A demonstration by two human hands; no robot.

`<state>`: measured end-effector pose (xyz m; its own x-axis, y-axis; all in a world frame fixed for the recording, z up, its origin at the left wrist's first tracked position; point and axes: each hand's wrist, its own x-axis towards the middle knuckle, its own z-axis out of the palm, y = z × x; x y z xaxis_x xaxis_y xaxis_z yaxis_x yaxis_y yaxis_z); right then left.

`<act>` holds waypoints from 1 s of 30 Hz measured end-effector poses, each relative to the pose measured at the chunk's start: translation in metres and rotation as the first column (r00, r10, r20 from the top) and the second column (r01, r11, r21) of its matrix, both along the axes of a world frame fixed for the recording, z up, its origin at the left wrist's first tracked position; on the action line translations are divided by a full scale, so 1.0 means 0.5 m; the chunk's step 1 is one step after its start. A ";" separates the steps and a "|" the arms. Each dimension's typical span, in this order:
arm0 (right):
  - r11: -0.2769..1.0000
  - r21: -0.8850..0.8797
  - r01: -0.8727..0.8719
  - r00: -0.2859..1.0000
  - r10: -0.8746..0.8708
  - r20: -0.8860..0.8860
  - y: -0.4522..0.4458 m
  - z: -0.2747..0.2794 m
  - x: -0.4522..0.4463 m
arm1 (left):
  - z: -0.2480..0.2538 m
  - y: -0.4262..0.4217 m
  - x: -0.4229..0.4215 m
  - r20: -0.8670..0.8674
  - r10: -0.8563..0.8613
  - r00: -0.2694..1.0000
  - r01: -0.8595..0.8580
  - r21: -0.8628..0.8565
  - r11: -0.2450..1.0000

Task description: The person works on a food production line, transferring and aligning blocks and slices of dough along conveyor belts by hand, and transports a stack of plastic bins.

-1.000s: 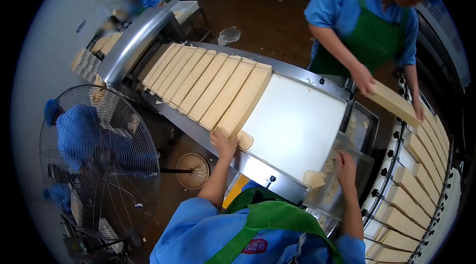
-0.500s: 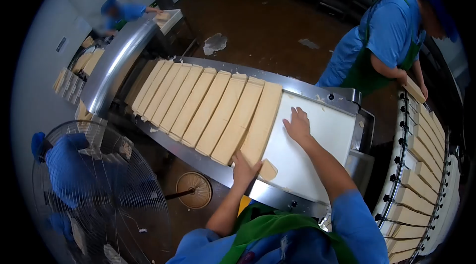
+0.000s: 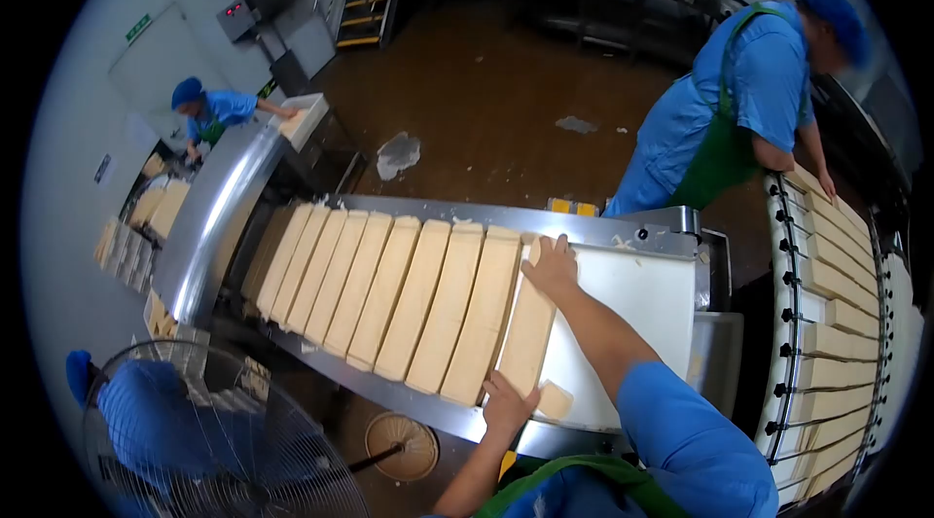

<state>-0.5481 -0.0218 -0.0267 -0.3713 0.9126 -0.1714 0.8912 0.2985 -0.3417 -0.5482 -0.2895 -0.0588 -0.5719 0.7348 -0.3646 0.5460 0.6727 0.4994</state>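
A row of long, pale-yellow slabs (image 3: 443,309) lies side by side on a white belt. My right hand (image 3: 553,270) grips the far end of the rightmost slab (image 3: 528,333), fingers bent over its tip. At that slab's near end, my left hand (image 3: 508,404) has its thumb and fingers around the corner. A narrow gap shows between this slab and its neighbour. Just right of my left hand lies a small cut piece (image 3: 556,401) of the same pale material. The undersides of my fingers are hidden.
Metal rails (image 3: 603,234) edge the belt, and a curved steel hood (image 3: 219,216) covers its far left end. A fan (image 3: 224,430) stands lower left. At right, a co-worker (image 3: 720,109) leans over a rack of slabs (image 3: 837,333). Other people work at left.
My right hand has come from the bare white belt onto the far end of the rightmost slab. That slab now sits slightly apart from the row. The view has tilted upward.
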 end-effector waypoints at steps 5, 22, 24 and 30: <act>0.933 -0.176 0.313 0.948 -0.317 0.005 -0.001 0.048 0.127 | -0.004 0.005 0.002 0.043 -0.102 0.994 0.099 0.059 0.993; 0.335 -0.077 0.939 0.230 -0.779 -0.584 -0.264 0.136 0.906 | 0.126 0.107 0.410 -0.058 -0.661 0.748 0.563 0.583 0.586; 0.171 0.043 0.984 0.166 -0.819 -0.549 -0.340 0.141 1.051 | 0.151 0.100 0.491 -0.107 -0.770 0.629 0.667 0.583 0.464; -0.201 -0.265 0.943 -0.296 -0.871 -0.393 -0.609 0.214 1.388 | 0.152 0.027 0.735 -0.592 -0.774 0.223 0.662 0.675 -0.326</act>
